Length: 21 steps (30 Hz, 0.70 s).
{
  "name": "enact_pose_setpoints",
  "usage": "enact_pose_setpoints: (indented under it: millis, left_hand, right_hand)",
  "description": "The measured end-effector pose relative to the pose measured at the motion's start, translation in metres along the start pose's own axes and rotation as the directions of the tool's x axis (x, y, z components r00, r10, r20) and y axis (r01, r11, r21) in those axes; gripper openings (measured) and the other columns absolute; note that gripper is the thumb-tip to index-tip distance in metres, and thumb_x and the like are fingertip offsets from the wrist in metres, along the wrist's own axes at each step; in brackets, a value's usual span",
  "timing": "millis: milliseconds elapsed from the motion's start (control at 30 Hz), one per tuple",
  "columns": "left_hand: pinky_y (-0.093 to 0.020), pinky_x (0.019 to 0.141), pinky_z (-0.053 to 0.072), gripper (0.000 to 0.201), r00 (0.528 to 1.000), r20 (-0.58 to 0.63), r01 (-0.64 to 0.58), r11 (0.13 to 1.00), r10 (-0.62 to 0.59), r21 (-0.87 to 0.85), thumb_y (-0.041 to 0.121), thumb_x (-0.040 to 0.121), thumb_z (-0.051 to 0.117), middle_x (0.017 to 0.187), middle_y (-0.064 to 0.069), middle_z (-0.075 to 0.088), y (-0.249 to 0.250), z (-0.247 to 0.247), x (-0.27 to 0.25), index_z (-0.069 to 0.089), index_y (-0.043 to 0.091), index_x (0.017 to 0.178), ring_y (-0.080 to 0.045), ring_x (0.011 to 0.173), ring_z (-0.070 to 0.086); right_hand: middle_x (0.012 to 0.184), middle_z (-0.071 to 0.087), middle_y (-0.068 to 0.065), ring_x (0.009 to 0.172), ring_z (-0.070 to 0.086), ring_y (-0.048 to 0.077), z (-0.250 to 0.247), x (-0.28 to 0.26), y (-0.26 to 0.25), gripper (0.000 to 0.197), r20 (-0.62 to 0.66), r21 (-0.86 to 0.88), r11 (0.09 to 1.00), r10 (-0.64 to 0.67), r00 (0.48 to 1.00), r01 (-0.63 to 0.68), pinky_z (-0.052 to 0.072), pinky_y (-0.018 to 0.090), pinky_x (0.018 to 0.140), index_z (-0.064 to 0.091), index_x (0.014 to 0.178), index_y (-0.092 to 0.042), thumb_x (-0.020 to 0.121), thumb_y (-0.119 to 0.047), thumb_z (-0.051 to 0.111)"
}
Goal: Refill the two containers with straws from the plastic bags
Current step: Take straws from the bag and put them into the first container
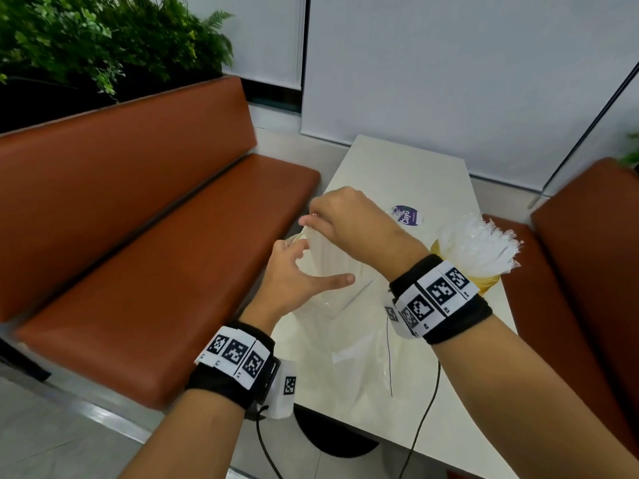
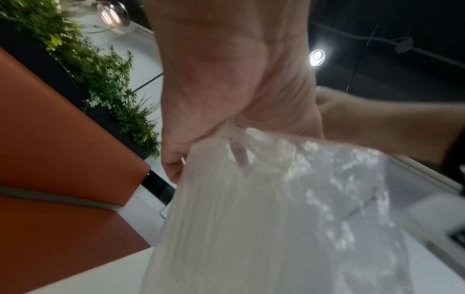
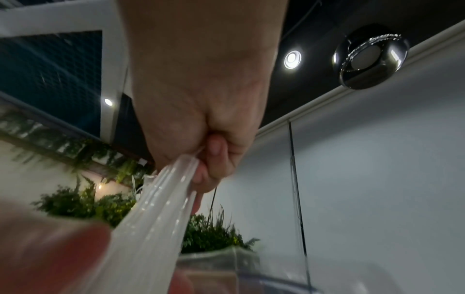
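Observation:
A bundle of long white straws (image 1: 325,252) stands upright in a clear plastic bag (image 1: 356,344) on the cream table (image 1: 415,167). My right hand (image 1: 323,219) pinches the tops of the straws (image 3: 163,195), its fingers (image 3: 214,151) curled round them. Just below, my left hand (image 1: 301,261) grips the mouth of the bag (image 2: 327,199), with the thumb stretched out to the right. At the table's right edge a yellow container (image 1: 489,283) is packed with wrapped straws (image 1: 480,243). A clear object with a purple label (image 1: 406,216) lies beyond my right hand, partly hidden.
Orange benches flank the table on the left (image 1: 138,236) and the right (image 1: 587,257). A black cable (image 1: 427,406) trails over the table's near edge. Plants (image 1: 103,39) stand behind the left bench, and white blinds (image 1: 449,63) hang at the far end.

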<state>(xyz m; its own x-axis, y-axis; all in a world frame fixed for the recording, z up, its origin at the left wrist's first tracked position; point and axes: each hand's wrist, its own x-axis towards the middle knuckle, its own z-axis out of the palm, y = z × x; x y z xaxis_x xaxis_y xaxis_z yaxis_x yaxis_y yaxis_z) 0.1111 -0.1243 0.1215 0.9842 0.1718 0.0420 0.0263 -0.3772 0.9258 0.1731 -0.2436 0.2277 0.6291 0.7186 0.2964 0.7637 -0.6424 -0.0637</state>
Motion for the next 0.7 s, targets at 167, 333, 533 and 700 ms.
enact_pose_setpoints:
  millis: [167, 333, 533, 700]
  left_hand:
    - [-0.034, 0.101, 0.046, 0.117, 0.997, -0.058, 0.049, 0.998, -0.046, 0.048, 0.075, 0.044, 0.087, 0.127, 0.009, 0.037, 0.008, 0.013, 0.001, 0.047, 0.027, 0.143, -0.011, 0.122, 0.039]
    - [-0.026, 0.075, 0.049, 0.068, 0.991, -0.13, 0.031, 0.996, -0.042, -0.082, 0.052, 0.06, 0.091, 0.114, 0.007, 0.048, 0.005, 0.017, 0.002, 0.056, 0.024, 0.112, -0.006, 0.093, 0.05]
    - [-0.029, 0.076, 0.062, 0.055, 0.983, -0.182, -0.027, 0.961, -0.025, -0.275, 0.03, 0.067, 0.091, 0.105, 0.004, 0.075, 0.002, 0.015, 0.003, 0.067, 0.02, 0.116, -0.008, 0.094, 0.073]
    - [-0.04, 0.095, 0.055, 0.053, 0.982, -0.187, -0.038, 0.973, -0.006, -0.229, 0.001, 0.088, 0.072, 0.13, -0.007, 0.063, 0.002, 0.014, 0.001, 0.054, 0.005, 0.138, -0.02, 0.116, 0.063]
  right_hand:
    - [0.082, 0.059, -0.001, 0.075, 0.051, 0.012, -0.009, 0.014, -0.012, 0.037, -0.056, -0.016, 0.999, -0.042, 0.998, 0.041, 0.032, 0.021, 0.061, 0.071, 0.097, -0.011, 0.103, -0.041, 0.052]
    - [0.076, 0.066, -0.007, 0.069, 0.056, 0.007, 0.004, 0.013, -0.015, 0.036, -0.178, 0.155, 0.988, 0.011, 0.984, 0.018, 0.044, 0.021, 0.064, 0.073, 0.089, -0.014, 0.096, -0.047, 0.062]
    - [0.085, 0.066, -0.012, 0.072, 0.058, -0.002, 0.028, -0.004, -0.022, 0.053, -0.186, 0.777, 0.622, 0.37, 0.91, -0.094, 0.047, 0.014, 0.072, 0.066, 0.115, -0.025, 0.074, -0.055, 0.082]
    - [0.084, 0.071, -0.001, 0.077, 0.069, 0.014, 0.06, -0.014, -0.02, 0.047, 0.064, 0.756, 0.597, 0.341, 0.938, -0.268, 0.059, 0.03, 0.069, 0.067, 0.095, -0.018, 0.066, -0.045, 0.091]
